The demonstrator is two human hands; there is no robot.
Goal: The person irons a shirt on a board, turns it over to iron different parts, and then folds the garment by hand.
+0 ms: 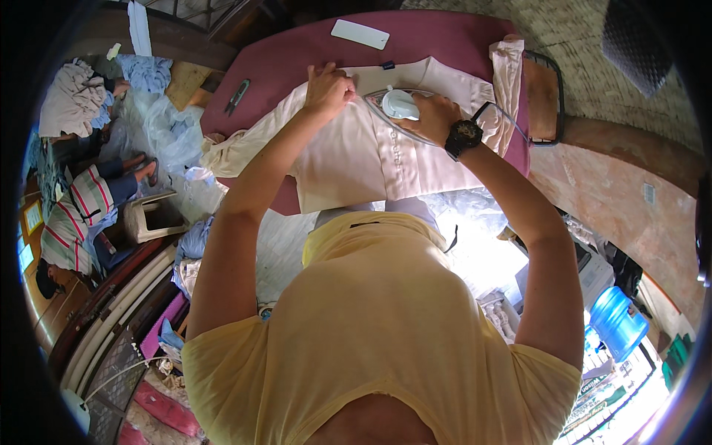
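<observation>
A pale pink satin shirt lies spread over a maroon-covered ironing board, its front hanging over the near side. My right hand is wrapped round the handle of a white and pale-green iron, whose soleplate rests on the shirt right of the middle. On the upper left part of the shirt, my left hand has its fingers curled on the fabric, left of the iron's tip. One sleeve trails to the left; the other sleeve drapes at the board's right end.
Dark green thread snips and a white flat rectangular piece lie on the board. The iron's cord runs right, near a black metal frame. At left, another person sits by a plastic stool and clear plastic bags.
</observation>
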